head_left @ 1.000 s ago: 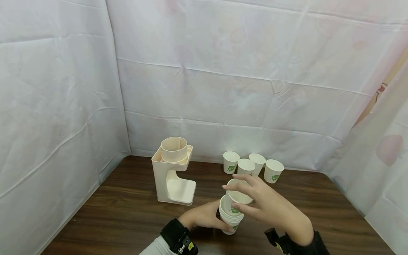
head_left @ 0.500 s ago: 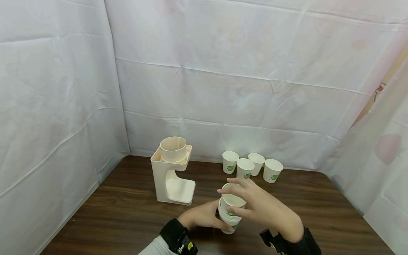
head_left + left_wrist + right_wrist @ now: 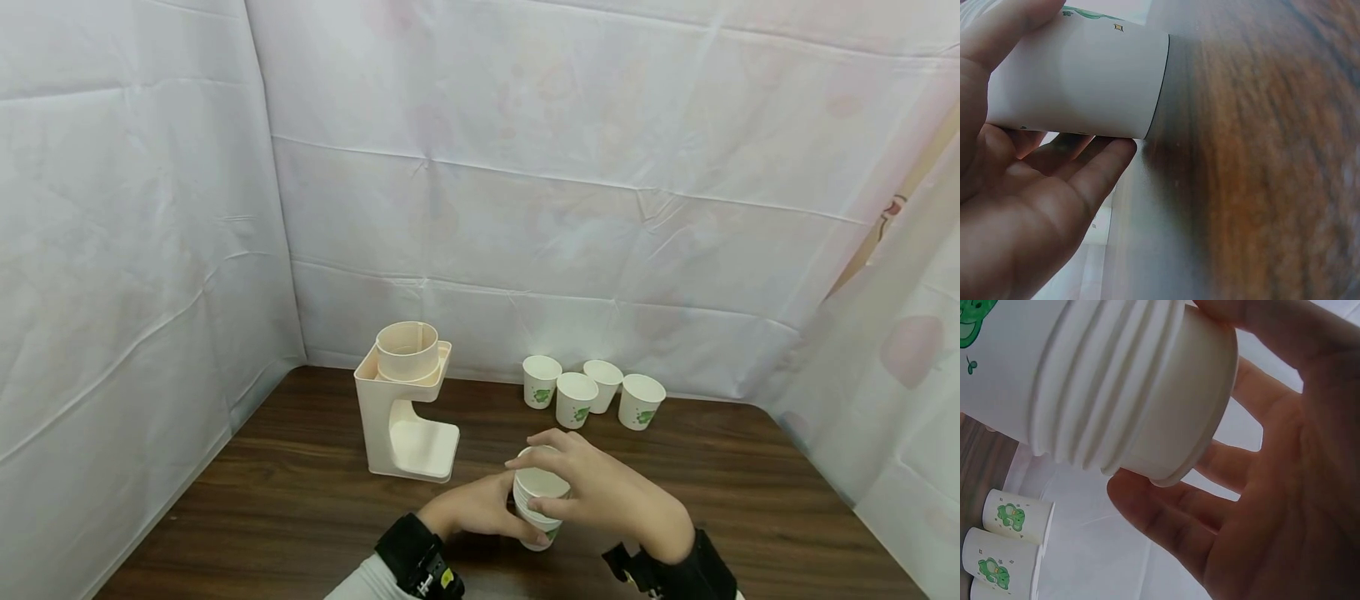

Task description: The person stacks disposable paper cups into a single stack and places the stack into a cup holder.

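Observation:
A stack of nested white paper cups with green prints stands upright near the table's front. My left hand grips its lower part, thumb on the near side. In the left wrist view the bottom cup rests between thumb and fingers, its base by the tabletop. From the right, my right hand holds the topmost paper cup by its rim. The right wrist view shows this top cup mostly sunk into the stack, its rim standing further out than the closely spaced rims below.
Several single paper cups stand upright at the back, right of centre. Left of the hands is a cream C-shaped stand with a round cream holder on top. White cloth hangs behind the brown wooden table.
My right hand has moved down and left, lowering the top cup from above the stack into it. My left hand has stayed around the stack.

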Available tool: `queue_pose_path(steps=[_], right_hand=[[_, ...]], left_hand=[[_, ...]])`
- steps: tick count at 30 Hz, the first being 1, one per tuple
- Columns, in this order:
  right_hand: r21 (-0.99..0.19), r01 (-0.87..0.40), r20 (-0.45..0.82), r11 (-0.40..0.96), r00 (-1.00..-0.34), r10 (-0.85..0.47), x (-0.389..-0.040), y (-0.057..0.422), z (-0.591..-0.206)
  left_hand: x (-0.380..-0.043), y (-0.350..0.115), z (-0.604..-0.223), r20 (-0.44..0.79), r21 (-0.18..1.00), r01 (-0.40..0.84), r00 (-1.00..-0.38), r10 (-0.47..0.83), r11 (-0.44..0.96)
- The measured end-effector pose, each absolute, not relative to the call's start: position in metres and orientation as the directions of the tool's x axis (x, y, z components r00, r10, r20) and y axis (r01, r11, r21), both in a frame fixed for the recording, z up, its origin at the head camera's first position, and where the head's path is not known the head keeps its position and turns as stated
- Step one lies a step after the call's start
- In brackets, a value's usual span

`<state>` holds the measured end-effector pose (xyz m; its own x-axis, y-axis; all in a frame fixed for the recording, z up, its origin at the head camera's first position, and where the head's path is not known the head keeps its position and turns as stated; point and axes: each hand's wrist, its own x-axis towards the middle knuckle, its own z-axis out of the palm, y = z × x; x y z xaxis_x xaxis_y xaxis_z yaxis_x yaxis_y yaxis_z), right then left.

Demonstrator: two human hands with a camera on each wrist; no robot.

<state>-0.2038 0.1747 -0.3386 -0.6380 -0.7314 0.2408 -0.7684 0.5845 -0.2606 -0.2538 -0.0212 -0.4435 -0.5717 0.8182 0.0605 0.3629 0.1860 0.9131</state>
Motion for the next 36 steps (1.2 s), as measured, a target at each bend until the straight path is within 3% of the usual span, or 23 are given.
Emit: queue_pose_path(steps=[36], right_hand=[[-0.333,-0.707,0.137,0.624,-0.691,-0.71,-0.2052,0.1787,-0.3434]], left_hand=[[-0.253,-0.0224,-0.4426,0.031,0.923,0.334,-0.558,0.83,0.19]])
